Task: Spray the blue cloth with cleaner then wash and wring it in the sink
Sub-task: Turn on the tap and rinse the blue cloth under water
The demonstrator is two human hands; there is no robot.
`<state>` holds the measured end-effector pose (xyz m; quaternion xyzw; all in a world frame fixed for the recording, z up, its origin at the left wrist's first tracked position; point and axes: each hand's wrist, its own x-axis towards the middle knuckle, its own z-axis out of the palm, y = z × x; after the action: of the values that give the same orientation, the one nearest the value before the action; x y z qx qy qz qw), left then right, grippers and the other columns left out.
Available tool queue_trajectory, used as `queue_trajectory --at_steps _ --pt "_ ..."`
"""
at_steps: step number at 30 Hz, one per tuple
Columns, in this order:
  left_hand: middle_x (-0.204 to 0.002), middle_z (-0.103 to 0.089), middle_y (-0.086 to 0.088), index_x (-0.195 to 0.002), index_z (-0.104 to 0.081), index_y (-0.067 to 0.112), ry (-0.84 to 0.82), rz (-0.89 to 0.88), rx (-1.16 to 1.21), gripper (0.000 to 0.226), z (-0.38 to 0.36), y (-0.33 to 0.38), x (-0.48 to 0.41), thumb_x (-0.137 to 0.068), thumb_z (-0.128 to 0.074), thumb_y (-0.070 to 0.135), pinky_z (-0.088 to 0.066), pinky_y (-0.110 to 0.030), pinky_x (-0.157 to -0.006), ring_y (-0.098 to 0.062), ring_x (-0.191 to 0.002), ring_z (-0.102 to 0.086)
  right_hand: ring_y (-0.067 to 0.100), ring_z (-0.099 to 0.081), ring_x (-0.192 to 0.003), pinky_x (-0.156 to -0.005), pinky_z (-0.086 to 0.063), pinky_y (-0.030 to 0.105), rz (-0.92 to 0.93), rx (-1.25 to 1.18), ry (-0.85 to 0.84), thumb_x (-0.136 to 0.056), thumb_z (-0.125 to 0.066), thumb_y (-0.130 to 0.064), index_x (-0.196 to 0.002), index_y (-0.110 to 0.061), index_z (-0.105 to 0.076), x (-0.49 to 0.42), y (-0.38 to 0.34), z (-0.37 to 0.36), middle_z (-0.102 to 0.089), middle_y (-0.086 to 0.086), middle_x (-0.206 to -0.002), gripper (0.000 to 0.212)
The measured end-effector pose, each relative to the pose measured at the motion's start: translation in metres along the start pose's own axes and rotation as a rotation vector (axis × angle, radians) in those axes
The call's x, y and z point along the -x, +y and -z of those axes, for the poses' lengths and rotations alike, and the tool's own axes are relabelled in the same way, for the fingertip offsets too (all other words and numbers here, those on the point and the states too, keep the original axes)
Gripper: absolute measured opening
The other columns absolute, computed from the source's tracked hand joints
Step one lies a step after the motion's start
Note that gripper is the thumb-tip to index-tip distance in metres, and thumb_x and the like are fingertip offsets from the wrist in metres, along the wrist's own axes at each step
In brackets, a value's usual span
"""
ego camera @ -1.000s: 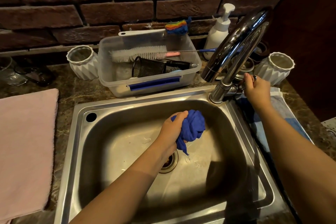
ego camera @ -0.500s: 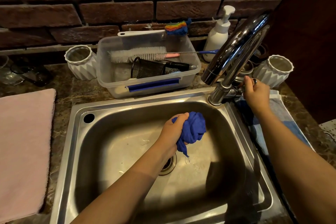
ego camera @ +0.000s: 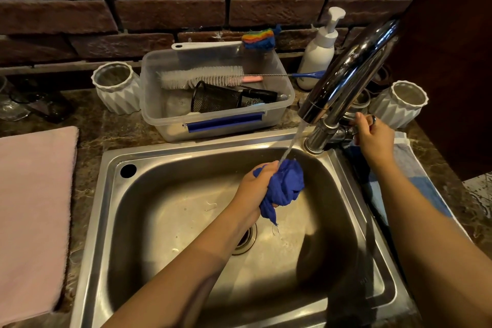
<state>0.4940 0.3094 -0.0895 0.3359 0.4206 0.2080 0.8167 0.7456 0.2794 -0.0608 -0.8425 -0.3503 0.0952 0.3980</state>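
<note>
Water had started running since the earlier frames: a thin stream (ego camera: 292,141) now fell from the faucet spout (ego camera: 348,72) onto the blue cloth (ego camera: 286,186), where a moment before nothing flowed. We saw the steel sink (ego camera: 165,221) filling the lower centre of the frame, with a pink towel (ego camera: 32,210) lying flat at the left edge. Behind the sink stood a clear plastic bin (ego camera: 213,104) holding a bottle brush (ego camera: 202,77). Our left hand (ego camera: 255,189) was clenched tight around the bunched blue cloth, held above the drain (ego camera: 246,241) at mid-frame, a tail hanging down. Our right hand (ego camera: 374,136), at the right, had its fingers curled closed on the faucet handle (ego camera: 348,132).
</note>
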Motion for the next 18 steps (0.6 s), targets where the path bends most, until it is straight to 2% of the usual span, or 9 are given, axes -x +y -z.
queue_trajectory --at_steps 3,6,8,9,11,13,14,16,18 --pt "-0.094 -0.066 -0.004 -0.102 -0.061 0.020 -0.060 -0.001 0.013 0.017 0.002 0.001 0.001 -0.091 -0.055 0.031 -0.050 -0.026 -0.074 -0.016 -0.083 -0.063 0.032 -0.061 -0.081 -0.075 -0.051 0.048 -0.092 -0.009 0.055 -0.089 -0.049 -0.047 -0.086 -0.012 -0.056 0.011 -0.004 -0.002 -0.062 0.015 -0.081 0.037" --pt "-0.096 -0.066 -0.005 -0.105 -0.061 0.021 -0.107 -0.001 -0.013 0.016 0.004 0.000 0.001 -0.090 -0.056 0.027 -0.051 -0.026 -0.070 -0.016 -0.081 -0.064 0.016 -0.049 -0.070 -0.061 -0.037 0.021 -0.167 -0.084 0.415 -0.094 -0.045 -0.040 -0.090 -0.009 -0.055 0.042 -0.019 -0.003 -0.052 0.005 -0.077 0.033" --pt "-0.103 -0.066 -0.007 -0.109 -0.062 0.021 -0.130 -0.012 -0.009 0.020 0.006 -0.002 -0.001 -0.091 -0.054 0.024 -0.053 -0.025 -0.070 -0.016 -0.085 -0.064 0.008 -0.039 -0.059 -0.054 -0.030 0.016 -0.125 -0.125 0.544 -0.097 -0.038 -0.027 -0.085 -0.008 -0.056 0.075 -0.036 -0.013 -0.045 -0.002 -0.068 0.030" --pt "-0.107 -0.066 -0.007 -0.110 -0.063 0.020 -0.141 -0.012 -0.006 0.021 0.007 -0.003 -0.002 -0.092 -0.052 0.024 -0.054 -0.026 -0.075 -0.017 -0.089 -0.065 0.005 -0.040 -0.059 -0.056 -0.031 0.016 -0.092 -0.137 0.462 -0.097 -0.036 -0.023 -0.083 -0.011 -0.056 0.092 -0.043 -0.023 -0.044 -0.004 -0.068 0.028" --pt "-0.110 -0.066 -0.007 -0.113 -0.063 0.019 -0.158 -0.020 -0.042 0.025 0.007 -0.007 -0.004 -0.093 -0.049 0.024 -0.051 -0.030 -0.087 -0.020 -0.099 -0.064 0.005 -0.048 -0.070 -0.062 -0.035 0.011 -0.027 -0.130 0.053 -0.097 -0.035 -0.027 -0.085 -0.021 -0.054 0.119 -0.053 -0.049 -0.051 -0.004 -0.077 0.023" --pt "-0.112 -0.065 -0.011 -0.119 -0.060 0.015 -0.112 -0.032 -0.063 0.029 0.008 -0.010 -0.003 -0.095 -0.045 0.024 -0.050 -0.032 -0.091 -0.023 -0.105 -0.061 0.003 -0.056 -0.085 -0.068 -0.041 0.009 -0.080 -0.228 -0.364 -0.097 -0.035 -0.034 -0.097 -0.028 -0.053 0.136 -0.056 -0.071 -0.057 -0.007 -0.090 0.020" --pt "-0.116 -0.062 -0.015 -0.122 -0.057 0.012 -0.068 -0.033 -0.055 0.032 0.011 -0.013 -0.004 -0.096 -0.044 0.024 -0.049 -0.034 -0.093 -0.025 -0.110 -0.060 0.004 -0.058 -0.090 -0.071 -0.043 0.010 -0.134 -0.290 -0.492 -0.098 -0.035 -0.035 -0.104 -0.028 -0.053 0.141 -0.056 -0.077 -0.059 -0.006 -0.094 0.021" --pt "-0.121 -0.061 -0.016 -0.124 -0.056 0.012 0.017 -0.044 -0.058 0.034 0.019 -0.020 -0.007 -0.096 -0.044 0.025 -0.048 -0.037 -0.097 -0.027 -0.113 -0.058 0.013 -0.060 -0.099 -0.076 -0.046 0.016 -0.174 -0.263 -0.576 -0.098 -0.036 -0.034 -0.114 -0.021 -0.054 0.146 -0.053 -0.085 -0.061 -0.001 -0.101 0.028" --pt "-0.115 -0.065 -0.012 -0.117 -0.061 0.016 0.099 -0.047 -0.132 0.030 0.024 -0.025 -0.012 -0.095 -0.045 0.030 -0.051 -0.033 -0.089 -0.023 -0.105 -0.062 0.019 -0.060 -0.099 -0.081 -0.049 0.025 -0.201 -0.139 -0.543 -0.096 -0.041 -0.033 -0.114 -0.015 -0.055 0.148 -0.050 -0.087 -0.061 0.003 -0.103 0.029"
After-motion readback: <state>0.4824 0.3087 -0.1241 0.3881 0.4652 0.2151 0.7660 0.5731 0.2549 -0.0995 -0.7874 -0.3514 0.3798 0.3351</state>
